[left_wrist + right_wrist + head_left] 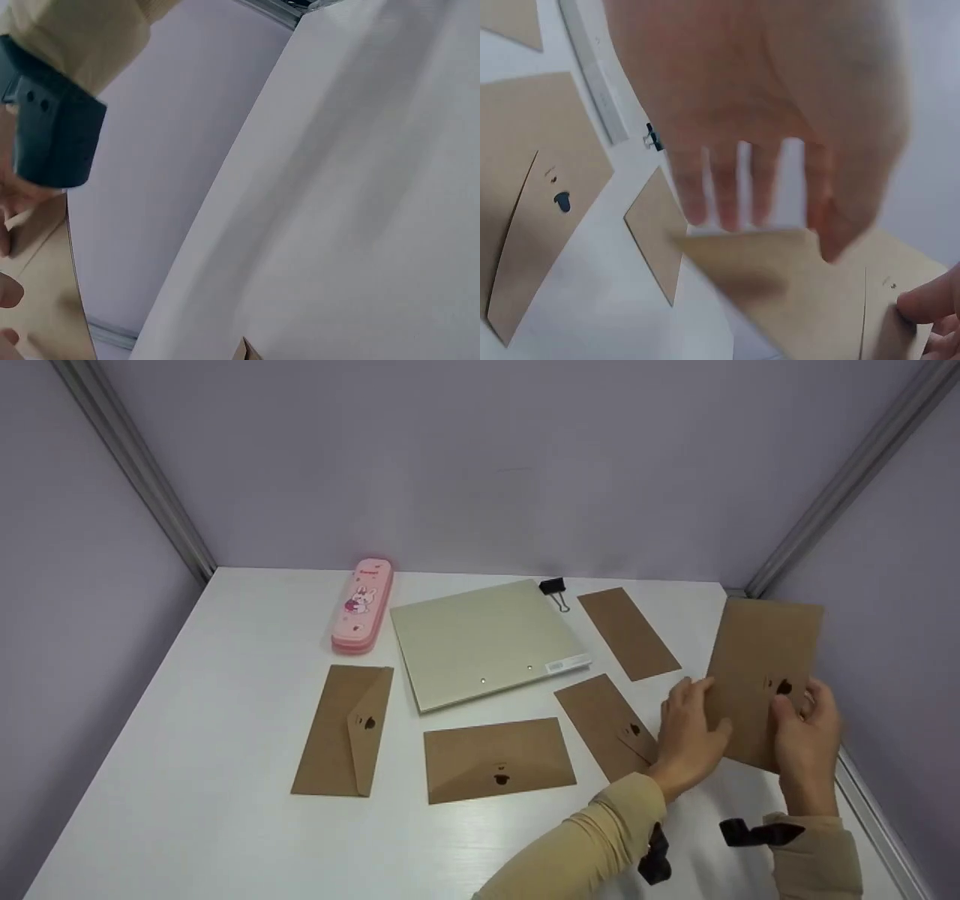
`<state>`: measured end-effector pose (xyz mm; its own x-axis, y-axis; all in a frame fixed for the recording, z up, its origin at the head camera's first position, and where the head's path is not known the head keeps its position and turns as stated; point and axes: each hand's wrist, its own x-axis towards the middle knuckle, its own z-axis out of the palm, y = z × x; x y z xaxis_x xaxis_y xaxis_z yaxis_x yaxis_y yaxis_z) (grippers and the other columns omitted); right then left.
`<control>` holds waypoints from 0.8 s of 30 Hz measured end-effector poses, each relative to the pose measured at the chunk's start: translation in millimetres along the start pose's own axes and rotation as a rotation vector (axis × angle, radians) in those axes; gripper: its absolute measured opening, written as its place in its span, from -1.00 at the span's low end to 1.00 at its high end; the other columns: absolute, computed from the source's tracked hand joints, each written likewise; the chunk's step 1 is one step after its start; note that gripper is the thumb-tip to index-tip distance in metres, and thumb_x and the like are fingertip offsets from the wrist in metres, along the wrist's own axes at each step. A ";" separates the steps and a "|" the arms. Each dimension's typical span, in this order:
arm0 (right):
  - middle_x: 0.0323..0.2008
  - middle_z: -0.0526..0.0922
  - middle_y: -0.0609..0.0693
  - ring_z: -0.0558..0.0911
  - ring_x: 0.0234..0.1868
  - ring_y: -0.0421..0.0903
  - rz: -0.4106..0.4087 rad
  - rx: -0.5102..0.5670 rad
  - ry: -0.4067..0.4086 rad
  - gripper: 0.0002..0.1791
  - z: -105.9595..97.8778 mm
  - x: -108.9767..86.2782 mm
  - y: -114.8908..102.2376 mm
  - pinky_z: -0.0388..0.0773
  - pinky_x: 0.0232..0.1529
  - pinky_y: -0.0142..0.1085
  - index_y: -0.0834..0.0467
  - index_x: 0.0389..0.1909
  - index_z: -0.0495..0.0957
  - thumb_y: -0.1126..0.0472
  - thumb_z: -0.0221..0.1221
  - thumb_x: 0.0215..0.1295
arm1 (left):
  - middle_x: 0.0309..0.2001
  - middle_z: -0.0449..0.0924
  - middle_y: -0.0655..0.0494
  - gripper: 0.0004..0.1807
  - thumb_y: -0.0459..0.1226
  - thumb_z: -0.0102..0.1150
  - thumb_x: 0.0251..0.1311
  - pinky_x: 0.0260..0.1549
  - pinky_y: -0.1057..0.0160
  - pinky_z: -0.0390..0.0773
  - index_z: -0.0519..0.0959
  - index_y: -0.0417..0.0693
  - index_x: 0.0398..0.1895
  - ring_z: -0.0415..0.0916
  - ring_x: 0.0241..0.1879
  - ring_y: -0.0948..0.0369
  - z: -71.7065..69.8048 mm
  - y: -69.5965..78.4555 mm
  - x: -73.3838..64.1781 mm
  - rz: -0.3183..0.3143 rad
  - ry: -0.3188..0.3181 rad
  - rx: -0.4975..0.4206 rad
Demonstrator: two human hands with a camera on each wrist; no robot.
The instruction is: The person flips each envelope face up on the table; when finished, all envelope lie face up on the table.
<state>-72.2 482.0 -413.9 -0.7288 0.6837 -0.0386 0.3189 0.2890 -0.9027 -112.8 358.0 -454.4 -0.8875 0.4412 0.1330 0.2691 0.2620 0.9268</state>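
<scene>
My right hand (808, 739) grips a brown kraft envelope (765, 649) upright at the table's right side, its thumb beside the dark printed mark. Against the lower left edge of that envelope is my left hand (686, 739), its fingers extended. The right wrist view shows one hand's straight, blurred fingers (727, 184) at the envelope's edge and another thumb (926, 298) pressing near its mark. Below the left hand, another envelope (604, 720) lies partly behind the wrist. In the left wrist view, the held envelope (45, 300) and fingertips appear only at the left edge.
More brown envelopes lie on the white table: one at left (326, 735), one at front centre (495, 754), one plain side up (628, 634). A pale green folder (480, 641), pink pencil case (363, 607) and black binder clip (553, 586) are behind. Walls rise behind and at both sides.
</scene>
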 end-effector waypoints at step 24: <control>0.38 -0.08 0.79 0.07 0.30 0.76 -0.001 -0.692 -0.319 -0.21 7.9 40.0 83.7 0.32 0.18 0.50 0.54 0.56 -0.04 0.15 0.02 0.57 | 0.24 0.61 0.13 -0.45 -0.16 0.29 0.18 0.25 0.06 0.57 0.56 -0.01 0.29 0.58 0.21 0.16 22.0 -19.4 -13.4 -0.511 -0.153 -0.483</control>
<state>-79.4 528.2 -494.4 -0.8355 0.4870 -0.2545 0.5487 0.7158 -0.4319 -97.8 365.9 -481.9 -0.7862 0.4897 -0.3770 -0.3929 0.0747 0.9165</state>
